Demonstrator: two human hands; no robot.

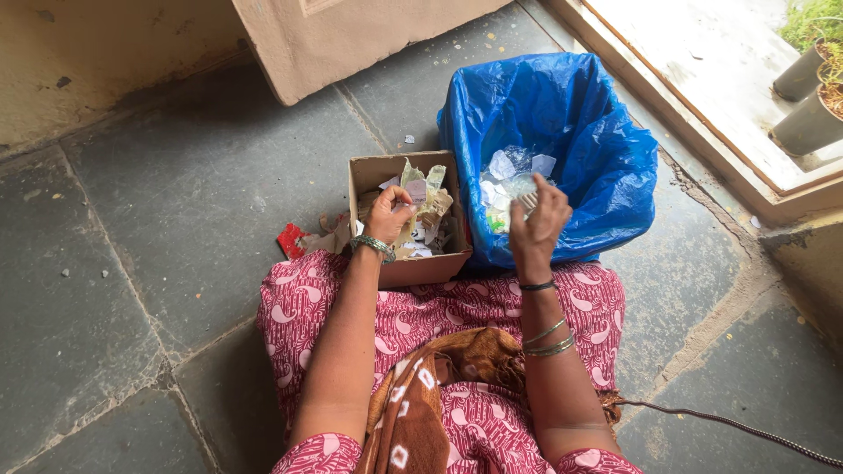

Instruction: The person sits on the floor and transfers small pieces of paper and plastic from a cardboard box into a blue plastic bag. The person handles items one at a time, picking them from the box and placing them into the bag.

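So the left hand (389, 211) is down in the cardboard box (409, 268), fingers pinched together on a scrap of paper (415, 191) near the top of the pile. The right hand (537, 219) is up over the blue bin bag (562, 132), fingers closed around what looks like a small clear bit of plastic (527, 200), hard to tell exactly. The two hands are well apart, one per container. The box sits right against her lap, the bag just right of it, touching. The scraps look super light and floppy, probably tear easily, so a fingertip pinch at an edge seems enough. There's more torn paper and wrappers (514, 180) inside the bag, a red scrap (291, 240) left of the box on the stone floor (176, 219), and plant pots (812, 105) far right outside.
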